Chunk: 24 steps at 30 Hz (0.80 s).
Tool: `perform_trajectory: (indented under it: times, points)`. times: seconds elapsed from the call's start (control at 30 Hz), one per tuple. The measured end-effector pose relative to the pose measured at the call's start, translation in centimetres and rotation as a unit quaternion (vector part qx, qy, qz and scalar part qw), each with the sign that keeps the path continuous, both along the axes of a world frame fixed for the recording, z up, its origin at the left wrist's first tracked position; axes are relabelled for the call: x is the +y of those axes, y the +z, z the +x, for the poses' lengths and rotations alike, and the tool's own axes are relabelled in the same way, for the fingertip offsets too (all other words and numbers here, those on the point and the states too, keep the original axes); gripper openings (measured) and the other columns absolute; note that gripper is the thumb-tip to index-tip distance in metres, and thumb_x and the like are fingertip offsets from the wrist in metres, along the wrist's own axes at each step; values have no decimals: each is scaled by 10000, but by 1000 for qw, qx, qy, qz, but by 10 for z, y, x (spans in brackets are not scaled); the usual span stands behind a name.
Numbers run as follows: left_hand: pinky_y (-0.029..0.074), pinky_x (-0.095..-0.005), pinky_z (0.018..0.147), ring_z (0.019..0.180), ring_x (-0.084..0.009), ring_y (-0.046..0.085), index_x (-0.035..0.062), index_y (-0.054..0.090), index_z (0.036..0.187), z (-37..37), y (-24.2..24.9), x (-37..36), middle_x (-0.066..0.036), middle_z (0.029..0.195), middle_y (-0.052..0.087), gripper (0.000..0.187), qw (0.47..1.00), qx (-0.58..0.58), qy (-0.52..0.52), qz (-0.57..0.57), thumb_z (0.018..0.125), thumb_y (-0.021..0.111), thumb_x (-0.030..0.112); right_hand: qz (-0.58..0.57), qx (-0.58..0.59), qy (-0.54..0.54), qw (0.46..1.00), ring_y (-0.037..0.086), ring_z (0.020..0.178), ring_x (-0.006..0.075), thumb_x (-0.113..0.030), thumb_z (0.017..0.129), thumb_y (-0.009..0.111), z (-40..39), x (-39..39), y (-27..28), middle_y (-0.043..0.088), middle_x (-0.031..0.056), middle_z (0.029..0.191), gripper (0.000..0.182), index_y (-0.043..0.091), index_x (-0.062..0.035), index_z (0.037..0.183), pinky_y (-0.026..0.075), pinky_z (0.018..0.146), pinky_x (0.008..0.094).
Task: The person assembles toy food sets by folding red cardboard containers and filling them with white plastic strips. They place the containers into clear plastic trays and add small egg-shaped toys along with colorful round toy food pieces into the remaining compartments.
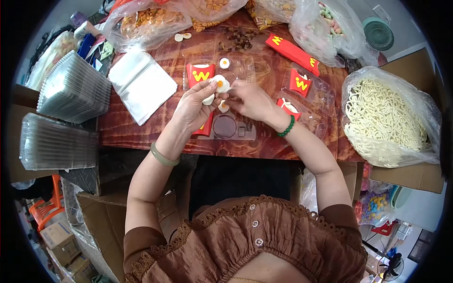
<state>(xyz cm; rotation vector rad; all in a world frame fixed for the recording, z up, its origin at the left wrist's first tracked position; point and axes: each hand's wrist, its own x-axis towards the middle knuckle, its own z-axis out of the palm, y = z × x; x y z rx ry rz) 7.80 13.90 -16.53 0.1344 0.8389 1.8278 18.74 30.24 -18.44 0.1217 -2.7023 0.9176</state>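
Observation:
My left hand [194,103] is closed on white-and-yellow fried-egg candies [220,85], the front one held up between thumb and fingers. Right beside them, my right hand [249,100] has its fingers curled and slightly blurred; what they pinch, if anything, is hidden. Below the hands another egg candy [223,107] lies in a clear plastic tray [245,134]. Another egg candy [224,62] sits higher in the tray. At the tray's left, a red carton with a yellow logo [201,73] shows above my left hand, and a second red carton [203,128] is partly covered by it.
White plastic sleeves [141,85] lie left of the tray, near stacked clear trays [73,89]. More red cartons [300,82] rest at right. A bag of pale strands [384,115] stands in a cardboard box. Brown candies [238,37] and candy bags [151,23] line the back.

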Motion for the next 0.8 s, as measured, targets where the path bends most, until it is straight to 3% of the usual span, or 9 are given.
perform_trajectory:
  times: [0.1,0.17,0.3,0.47,0.53,0.57,0.6,0.67,0.8]
  points:
    - [537,-258,671,809,-164,628,-11,565,1093,7,4,8,-108,972,633,255,998,30,29,-54,892,605,139,-301,-39,-100,948,582,851,78,-106,886,608,7,13,35,640,20,975,176,615,15,1013,470,727,233]
    - [521,-245,648,777,-142,618,-4,577,1072,17,10,19,-95,966,634,245,997,48,5,-57,884,619,148,-384,-62,-16,921,586,852,79,-81,887,603,14,22,51,636,-2,925,180,608,19,1037,471,736,220]
    - [514,-220,624,744,-133,615,1,572,1066,25,7,48,-83,940,630,244,995,53,-86,-18,895,606,170,-410,-49,-11,911,588,819,70,-118,830,682,36,45,65,653,18,869,139,662,-18,923,478,730,229]
    - [502,-193,559,717,-133,613,18,532,1063,42,13,84,-69,903,612,230,990,-33,-134,5,929,552,204,-217,114,-18,969,584,834,96,-11,805,669,68,68,73,637,30,899,102,661,-4,906,469,727,237]
    - [507,-207,568,724,-138,616,20,536,1064,42,11,100,-70,898,612,224,992,-48,-118,-12,940,529,207,-359,79,-104,924,592,858,106,-8,807,666,85,74,76,640,34,913,112,663,-7,919,487,755,239]
    - [507,-207,568,724,-138,616,20,536,1064,45,9,107,-70,898,612,224,991,-48,-127,-11,940,529,207,-322,56,-110,939,598,868,100,-12,819,656,90,83,80,640,38,929,138,645,-1,955,501,774,230]
    - [505,-207,576,727,-134,615,25,539,1069,48,14,112,-66,908,613,227,990,8,-141,-3,940,531,212,-321,59,-118,938,598,868,100,-12,819,656,95,88,82,640,38,929,138,645,-1,955,501,774,230]
    - [489,-204,598,719,-109,609,23,580,1051,65,39,119,-52,908,635,229,987,92,-125,-29,917,580,208,-461,-57,-111,879,600,851,88,-25,833,648,102,95,83,638,45,938,175,615,8,1001,502,763,214]
    - [463,-207,608,693,-68,584,22,663,934,69,33,144,-28,806,659,159,948,254,-193,-14,852,673,158,-335,-106,-113,929,599,804,78,-61,823,672,114,111,95,627,32,891,168,585,2,953,497,724,217]
